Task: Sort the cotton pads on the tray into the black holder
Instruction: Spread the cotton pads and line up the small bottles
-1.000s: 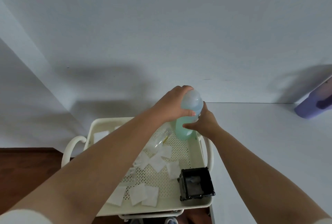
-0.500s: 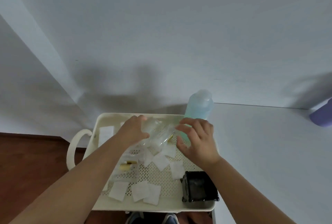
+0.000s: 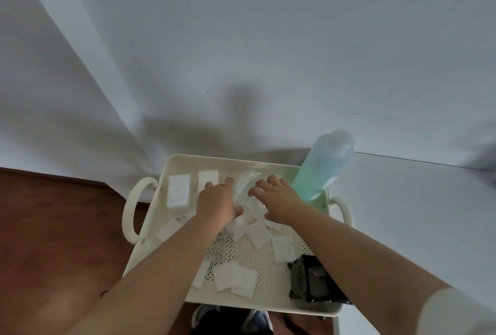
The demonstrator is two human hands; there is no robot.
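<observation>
Several white square cotton pads (image 3: 257, 234) lie scattered on the cream perforated tray (image 3: 268, 301). The black holder (image 3: 308, 279) stands in the tray's near right corner, partly behind my right forearm. At the tray's middle back lies a clear crumpled plastic bag (image 3: 245, 195). My left hand (image 3: 218, 204) grips its left side, and my right hand (image 3: 276, 201) holds its right side with fingers curled over it. Some pads lie under the bag and my hands.
A tall blue-green bottle (image 3: 323, 167) stands in the tray's far right corner, close to my right hand. Two white blocks (image 3: 178, 193) lie at the far left. The tray has side handles (image 3: 134, 208). A white table (image 3: 416, 227) adjoins on the right; wooden floor lies left.
Both hands left the blue-green bottle, which now stands in the far right corner, and moved down to the clear plastic bag, closing on it from both sides.
</observation>
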